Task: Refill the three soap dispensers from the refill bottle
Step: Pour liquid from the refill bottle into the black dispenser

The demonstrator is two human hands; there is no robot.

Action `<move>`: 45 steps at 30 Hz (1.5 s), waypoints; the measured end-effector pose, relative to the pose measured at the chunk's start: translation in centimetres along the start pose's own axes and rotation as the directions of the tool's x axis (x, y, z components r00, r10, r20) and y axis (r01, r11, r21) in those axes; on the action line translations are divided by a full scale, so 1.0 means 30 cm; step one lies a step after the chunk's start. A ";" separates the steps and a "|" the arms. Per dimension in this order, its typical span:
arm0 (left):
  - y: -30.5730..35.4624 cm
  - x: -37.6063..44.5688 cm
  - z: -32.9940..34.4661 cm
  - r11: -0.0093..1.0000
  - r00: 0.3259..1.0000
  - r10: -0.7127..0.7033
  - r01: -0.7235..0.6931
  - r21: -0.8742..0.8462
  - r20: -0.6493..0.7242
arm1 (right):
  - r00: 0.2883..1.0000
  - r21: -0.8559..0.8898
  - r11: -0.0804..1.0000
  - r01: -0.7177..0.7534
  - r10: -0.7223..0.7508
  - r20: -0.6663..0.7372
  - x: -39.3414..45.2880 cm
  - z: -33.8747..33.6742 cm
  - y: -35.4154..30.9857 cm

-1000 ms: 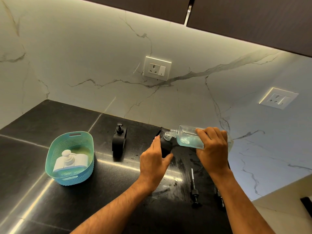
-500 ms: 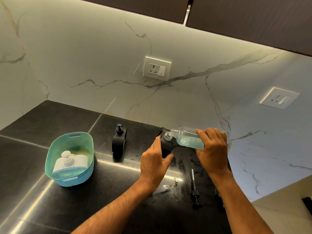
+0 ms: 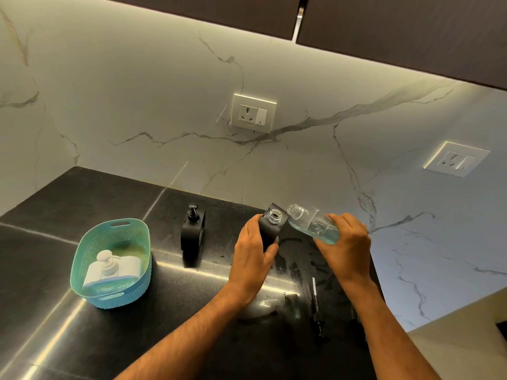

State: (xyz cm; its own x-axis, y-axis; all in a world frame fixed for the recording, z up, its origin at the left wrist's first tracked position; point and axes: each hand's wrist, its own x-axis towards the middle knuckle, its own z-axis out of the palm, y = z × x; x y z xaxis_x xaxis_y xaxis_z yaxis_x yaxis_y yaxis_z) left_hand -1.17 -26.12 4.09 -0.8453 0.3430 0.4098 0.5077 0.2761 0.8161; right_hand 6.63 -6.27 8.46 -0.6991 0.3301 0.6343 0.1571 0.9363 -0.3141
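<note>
your left hand (image 3: pixel 253 252) is wrapped around the open black square soap dispenser (image 3: pixel 270 229) at frame centre, fingers pressed together on its left side, thumb across the front. its clear threaded neck is uncapped and faces up.

your right hand (image 3: pixel 347 246) grips the clear plastic refill bottle (image 3: pixel 312 224) just right of that dispenser, fingers curled over the body. the bottle is tilted with its open mouth up and to the left, just beside the dispenser neck, not over it. the pale blue liquid sits at the low end by your palm.

a black pump head with white dip tube (image 3: pixel 317 311) lies flat on the dark stone counter (image 3: pixel 55 204), lower right of centre, apart from both hands.

a 2nd black dispenser with pump fitted (image 3: pixel 193 231) stands upright left of centre. a white pump dispenser (image 3: pixel 109 267) lies inside the teal plastic basket (image 3: pixel 82 259) at frame left.

2 white wall sockets (image 3: pixel 253 114) sit on the marble backsplash, 1 at upper centre, 1 at right.
</note>
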 end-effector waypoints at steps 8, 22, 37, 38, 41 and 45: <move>-0.047 0.076 0.013 0.992 0.984 0.022 0.000 -0.126 0.176 | 0.934 0.386 0.857 -0.341 0.354 0.039 0.028 0.028 0.107; -0.202 0.126 0.030 0.932 0.854 -0.108 0.265 -0.246 0.510 | 0.814 0.591 0.565 -0.576 0.459 0.355 0.036 0.158 0.373; -0.338 0.107 0.125 0.921 0.771 -0.223 0.368 -0.131 0.597 | 0.717 0.584 0.417 -0.696 0.458 0.526 -0.019 0.329 0.472; -0.342 0.102 0.130 0.919 0.769 -0.224 0.371 -0.132 0.599 | 0.709 0.581 0.409 -0.703 0.458 0.536 -0.023 0.332 0.475; -0.349 0.088 0.143 0.916 0.766 -0.218 0.374 -0.144 0.605 | 0.691 0.580 0.379 -0.721 0.458 0.560 -0.031 0.336 0.482; -0.361 0.079 0.152 0.902 0.769 -0.219 0.394 -0.175 0.601 | 0.683 0.575 0.370 -0.730 0.438 0.585 -0.033 0.332 0.492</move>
State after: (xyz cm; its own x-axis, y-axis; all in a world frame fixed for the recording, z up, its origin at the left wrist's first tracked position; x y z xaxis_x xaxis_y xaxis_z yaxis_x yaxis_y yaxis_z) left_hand -7.91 -24.20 -5.64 -0.6606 0.7429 -0.1084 0.0960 0.2268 0.9692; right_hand 2.68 6.03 -3.84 -0.8166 0.5650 -0.1180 0.1677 0.0367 -0.9851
